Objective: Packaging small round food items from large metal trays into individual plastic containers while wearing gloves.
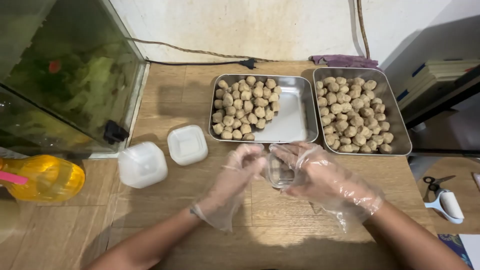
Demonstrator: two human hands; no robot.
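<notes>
Cradling a small clear plastic cup (280, 172) at table centre, my gloved right hand (325, 180) curls half-closed round its wall — left hand (235, 177) pinches at nine o'clock. Light, thin, slippery, I judge — grip the rim gently.

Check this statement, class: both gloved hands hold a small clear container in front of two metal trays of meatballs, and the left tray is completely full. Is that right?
Not quite. In the head view the left tray is only partly full, its right side bare metal. The rest stands: both gloved hands, left hand and right hand, hold the small clear container before the trays; the right tray is full.
</notes>
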